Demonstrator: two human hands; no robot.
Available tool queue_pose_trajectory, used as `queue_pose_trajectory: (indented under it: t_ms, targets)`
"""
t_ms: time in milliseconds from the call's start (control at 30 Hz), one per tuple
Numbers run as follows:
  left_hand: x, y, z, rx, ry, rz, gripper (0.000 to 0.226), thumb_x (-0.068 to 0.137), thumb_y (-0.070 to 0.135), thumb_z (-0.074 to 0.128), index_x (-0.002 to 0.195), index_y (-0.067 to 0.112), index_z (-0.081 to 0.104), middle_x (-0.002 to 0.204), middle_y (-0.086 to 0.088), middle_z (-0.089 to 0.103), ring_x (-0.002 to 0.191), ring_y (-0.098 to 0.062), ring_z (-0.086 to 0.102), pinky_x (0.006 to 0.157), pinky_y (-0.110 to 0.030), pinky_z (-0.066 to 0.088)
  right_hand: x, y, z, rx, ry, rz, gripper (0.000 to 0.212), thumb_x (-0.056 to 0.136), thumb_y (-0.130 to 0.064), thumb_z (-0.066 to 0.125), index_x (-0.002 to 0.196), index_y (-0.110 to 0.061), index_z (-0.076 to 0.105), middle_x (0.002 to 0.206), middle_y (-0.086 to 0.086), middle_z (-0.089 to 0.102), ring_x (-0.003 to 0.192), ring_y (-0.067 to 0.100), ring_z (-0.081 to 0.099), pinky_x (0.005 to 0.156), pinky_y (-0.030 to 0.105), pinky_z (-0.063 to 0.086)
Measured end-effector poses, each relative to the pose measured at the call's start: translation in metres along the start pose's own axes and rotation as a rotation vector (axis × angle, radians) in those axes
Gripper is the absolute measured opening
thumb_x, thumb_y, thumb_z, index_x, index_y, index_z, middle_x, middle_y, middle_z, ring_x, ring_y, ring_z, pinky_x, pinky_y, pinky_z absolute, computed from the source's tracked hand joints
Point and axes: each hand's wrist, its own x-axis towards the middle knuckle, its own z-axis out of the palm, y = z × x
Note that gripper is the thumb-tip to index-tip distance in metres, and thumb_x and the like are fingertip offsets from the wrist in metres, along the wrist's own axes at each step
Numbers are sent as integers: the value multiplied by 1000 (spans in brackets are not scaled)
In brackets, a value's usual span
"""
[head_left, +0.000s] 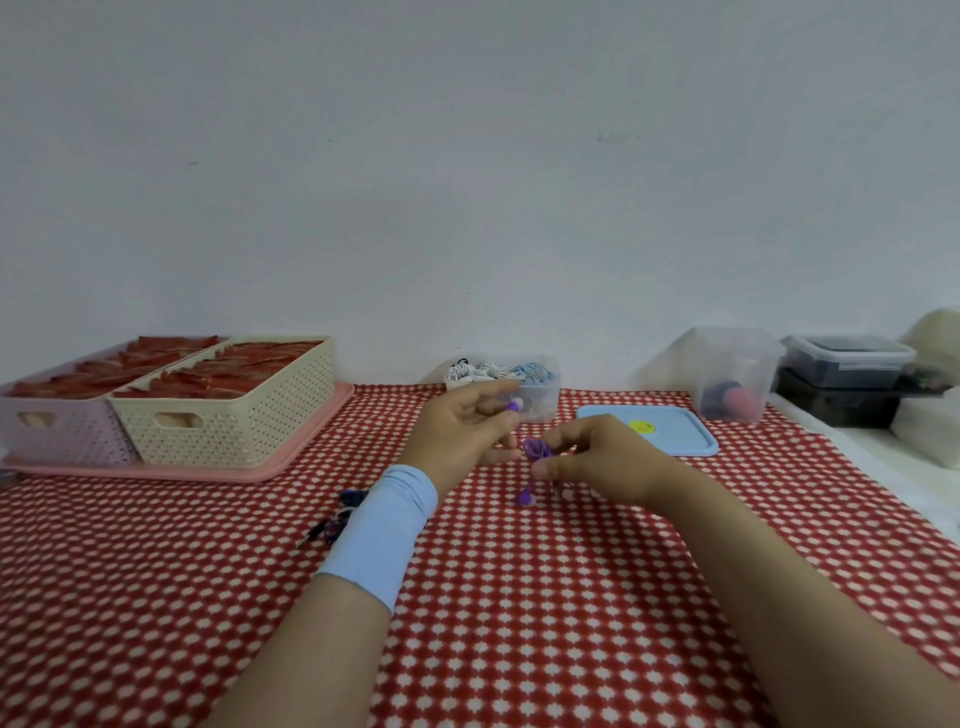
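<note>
A pair of purple wired earphones hangs between my two hands above the red-and-white cloth. My left hand, with a light blue wristband, holds one earbud near its fingertips, fingers curled round the cable. My right hand pinches the bunched purple cable, and the other earbud dangles just below it.
A clear tub of white and blue coiled earphones stands behind my hands, its blue lid lying to the right. Two lattice baskets of red packets sit on a pink tray at left. Clear and dark boxes stand at the right.
</note>
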Motion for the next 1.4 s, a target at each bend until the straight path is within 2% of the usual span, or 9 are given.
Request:
queue_pose_trajectory:
  t_ms: [167, 333, 433, 633, 900, 1100, 1200, 1300, 1400]
  targets:
    - [1, 2, -12, 27, 57, -19, 22, 85, -2, 71, 105, 7, 71, 92, -9, 74, 78, -17, 73, 71, -35, 62, 0, -2, -2, 166, 20, -18, 10, 92, -26, 71, 97, -21, 79, 92, -4, 79, 81, -1, 69, 74, 10, 47]
    - [2, 1, -15, 118, 113, -30, 15, 84, 7, 75, 99, 6, 71, 79, -12, 75, 70, -19, 73, 65, -29, 61, 3, 0, 4, 170, 87, -21, 11, 89, -27, 75, 97, -21, 79, 92, -4, 79, 94, 15, 73, 91, 28, 54]
    - [2, -1, -16, 128, 128, -30, 14, 84, 7, 75, 98, 6, 72, 75, -11, 75, 67, -19, 73, 61, -26, 60, 3, 0, 6, 177, 101, -7, 10, 88, -27, 76, 93, -19, 78, 88, 0, 79, 81, 12, 72, 82, 26, 54]
    - [8, -6, -15, 128, 94, -51, 18, 91, 7, 66, 110, 7, 66, 90, -9, 74, 74, -19, 73, 70, -34, 62, 6, -6, 7, 268, 141, 17, 23, 88, -21, 76, 109, -17, 68, 90, 9, 78, 67, 14, 69, 58, 21, 52]
    - [65, 23, -28, 437, 126, -25, 16, 88, 6, 66, 99, 18, 68, 89, -1, 70, 66, -17, 70, 61, -32, 62, 51, -22, -22, 65, 246, -32, 17, 92, -7, 70, 106, -15, 74, 82, -5, 72, 68, 8, 63, 60, 19, 55]
    - [126, 25, -35, 633, 107, -45, 22, 86, 12, 63, 103, 25, 65, 96, 0, 71, 80, -21, 71, 77, -37, 61, 125, -34, -43, -59, 329, -64, 30, 86, -8, 75, 115, -12, 70, 91, 3, 71, 67, 20, 65, 79, 43, 61]
    - [151, 12, -38, 747, 86, -82, 14, 84, 23, 68, 98, 26, 70, 101, 3, 71, 94, -18, 66, 91, -36, 55, 159, -31, -49, -121, 360, -58, 24, 83, -13, 80, 103, -17, 68, 93, 4, 73, 73, 18, 66, 80, 35, 57]
    - [167, -2, -41, 832, 56, -95, 5, 87, 31, 68, 88, 29, 72, 100, 6, 72, 94, -16, 65, 91, -34, 53, 183, -21, -51, -248, 354, -48, 21, 83, -19, 80, 101, -15, 72, 95, 2, 71, 85, 18, 65, 74, 24, 49]
    - [180, -17, -45, 950, -54, -160, 17, 89, 35, 68, 95, 23, 78, 111, 7, 72, 98, -16, 64, 88, -31, 51, 199, -7, -46, -341, 291, -31, 17, 84, -23, 80, 100, -17, 77, 96, 0, 73, 84, 11, 60, 63, 14, 40]
